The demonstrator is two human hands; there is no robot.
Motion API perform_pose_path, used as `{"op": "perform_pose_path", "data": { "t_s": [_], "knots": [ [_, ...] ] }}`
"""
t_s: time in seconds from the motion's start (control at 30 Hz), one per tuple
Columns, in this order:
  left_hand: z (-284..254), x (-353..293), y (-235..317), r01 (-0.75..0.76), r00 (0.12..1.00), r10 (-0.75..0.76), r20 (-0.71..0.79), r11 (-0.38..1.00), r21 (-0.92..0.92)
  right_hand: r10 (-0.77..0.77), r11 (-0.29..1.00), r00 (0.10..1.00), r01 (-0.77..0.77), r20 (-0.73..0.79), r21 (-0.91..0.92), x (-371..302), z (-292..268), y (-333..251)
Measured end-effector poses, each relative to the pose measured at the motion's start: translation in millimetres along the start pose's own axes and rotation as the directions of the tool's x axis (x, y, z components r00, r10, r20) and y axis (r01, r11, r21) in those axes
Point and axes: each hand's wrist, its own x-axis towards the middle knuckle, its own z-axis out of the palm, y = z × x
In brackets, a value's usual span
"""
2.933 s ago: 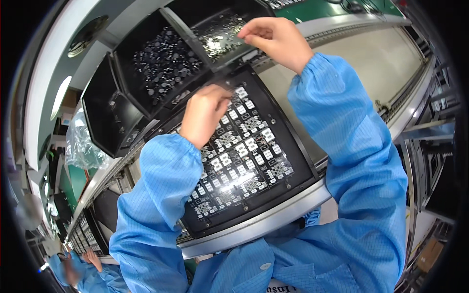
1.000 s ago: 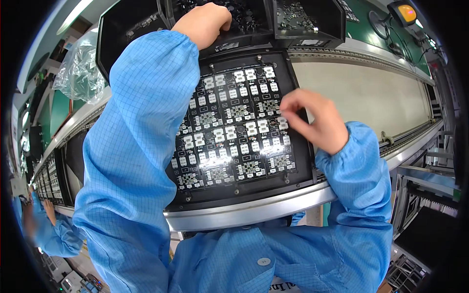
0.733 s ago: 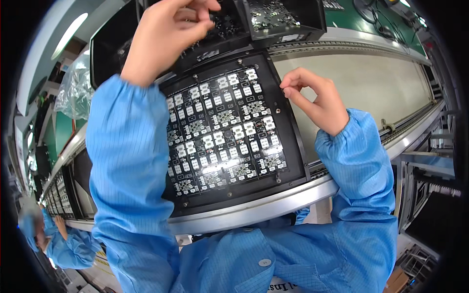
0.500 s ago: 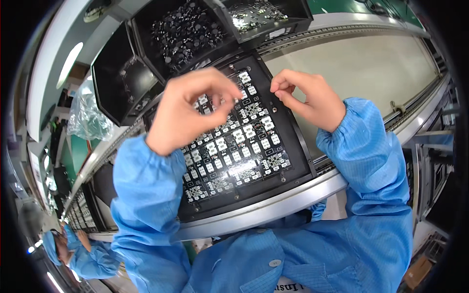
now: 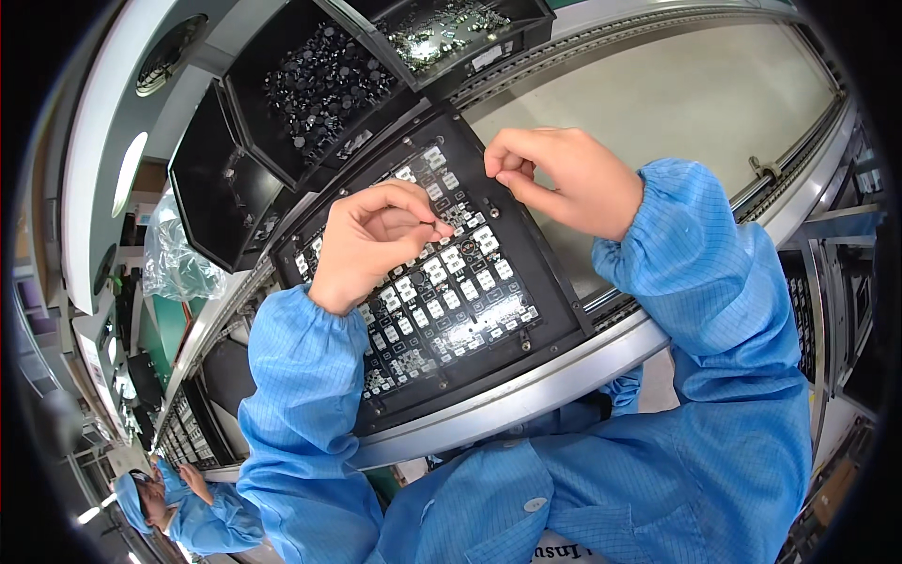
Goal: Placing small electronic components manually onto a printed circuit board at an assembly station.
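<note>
Black fixture tray with rows of small white components lies tilted on the conveyor rail. Left hand hovers above its middle, fingers pinched together. Right hand is at its upper edge, fingers also pinched. Parts bins stand behind.

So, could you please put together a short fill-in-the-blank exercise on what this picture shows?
1. Both hands, left hand and right hand, are over the black ____, which holds rows of small parts.
2. The sleeves are ____ in colour.
3. The bin of dark parts lies ____ the tray, away from the person.
4. The conveyor belt lies on the tray's ____ side.

Missing words: tray; blue; beyond; right
</note>
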Motion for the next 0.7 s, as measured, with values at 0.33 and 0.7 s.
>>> {"op": "perform_pose_path", "data": {
  "t_s": [0.33,0.7],
  "knots": [
    [3.7,-0.7,-2.5,0.111,0.986,-0.107,-0.131,0.993,0.027,-0.01,1.0,1.0,0.01,0.0,0.022,-1.9,-3.9,4.5],
    [16.8,-10.7,-9.8,0.07,0.986,-0.024,-0.164,0.957,0.281,0.008,1.0,1.0,-0.009,0.026,0.024,-3.1,-5.9,8.8]
  ]
}}
